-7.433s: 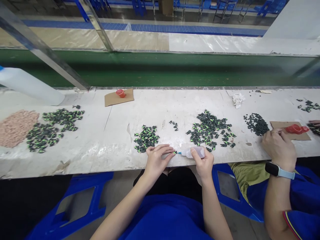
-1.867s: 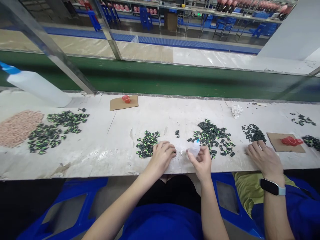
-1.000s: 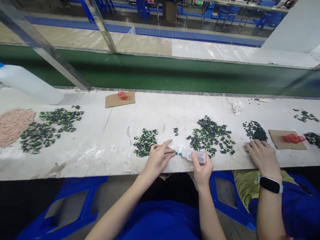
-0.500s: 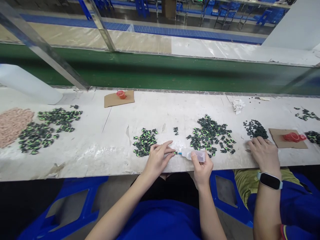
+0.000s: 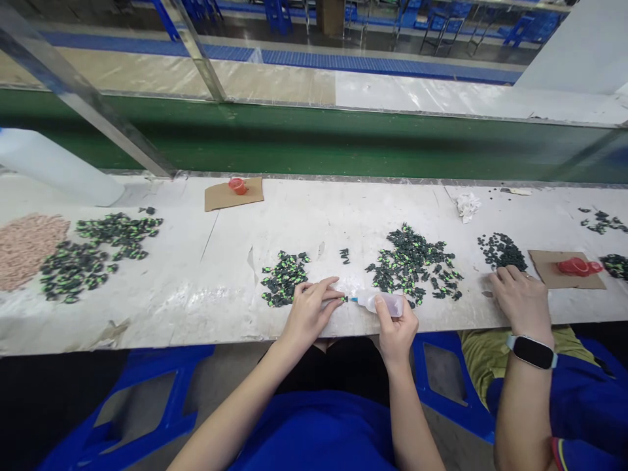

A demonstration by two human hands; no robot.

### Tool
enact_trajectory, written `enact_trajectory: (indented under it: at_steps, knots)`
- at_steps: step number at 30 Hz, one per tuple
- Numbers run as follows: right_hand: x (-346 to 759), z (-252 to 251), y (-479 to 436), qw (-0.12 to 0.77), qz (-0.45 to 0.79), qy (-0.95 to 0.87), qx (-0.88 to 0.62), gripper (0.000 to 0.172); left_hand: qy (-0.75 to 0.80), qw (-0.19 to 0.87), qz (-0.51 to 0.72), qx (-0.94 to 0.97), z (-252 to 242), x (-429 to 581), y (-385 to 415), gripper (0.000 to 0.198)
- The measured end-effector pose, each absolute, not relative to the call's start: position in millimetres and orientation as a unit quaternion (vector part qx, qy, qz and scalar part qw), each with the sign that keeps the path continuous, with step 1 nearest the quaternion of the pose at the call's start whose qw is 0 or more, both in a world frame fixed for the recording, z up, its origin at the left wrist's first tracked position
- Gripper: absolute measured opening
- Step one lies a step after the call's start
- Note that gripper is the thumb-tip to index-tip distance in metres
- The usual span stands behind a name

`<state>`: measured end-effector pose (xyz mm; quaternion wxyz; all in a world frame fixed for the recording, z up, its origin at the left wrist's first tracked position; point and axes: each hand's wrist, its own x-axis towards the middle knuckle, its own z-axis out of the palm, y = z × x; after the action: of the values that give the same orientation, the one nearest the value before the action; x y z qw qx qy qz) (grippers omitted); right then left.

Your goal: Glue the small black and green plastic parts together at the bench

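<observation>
Between thumb and fingertips, my left hand (image 5: pixel 310 313) pinches a small black-and-green part (image 5: pixel 344 299). My right hand (image 5: pixel 398 330) is wrapped round a translucent squeeze bottle (image 5: pixel 381 303), which lies nearly level and points left. The bottle's blue needle tip (image 5: pixel 354 299) is right beside the small part; whether they touch I cannot tell. One pile of black-and-green parts (image 5: pixel 284 278) lies just beyond my left hand. A larger pile of such parts (image 5: pixel 409 261) spreads beyond the bottle. A few dark pieces (image 5: pixel 345 255) sit between the two piles.
At right, a co-worker's hand (image 5: pixel 521 297) touches a heap of small black pieces (image 5: pixel 503 252), near a red container on cardboard (image 5: pixel 566 269). A red cup (image 5: pixel 238 186) stands on cardboard at the back. Pink pieces (image 5: pixel 29 252) and more dark parts (image 5: pixel 73 268) lie left.
My hands, the bottle and the small part hold almost the same place. The co-worker's hand has shifted very slightly to the right.
</observation>
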<state>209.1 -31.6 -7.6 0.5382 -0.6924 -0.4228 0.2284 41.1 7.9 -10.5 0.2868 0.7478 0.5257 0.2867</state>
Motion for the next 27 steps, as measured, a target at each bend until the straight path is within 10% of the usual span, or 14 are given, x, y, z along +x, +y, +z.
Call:
enact_trajectory:
  at_steps: [27]
  knots:
    - [208.6,-4.9,-25.0,0.628,0.252,-0.332,-0.657,0.03,0.522,0.315,0.258,0.75,-6.0,36.7,14.6,0.036]
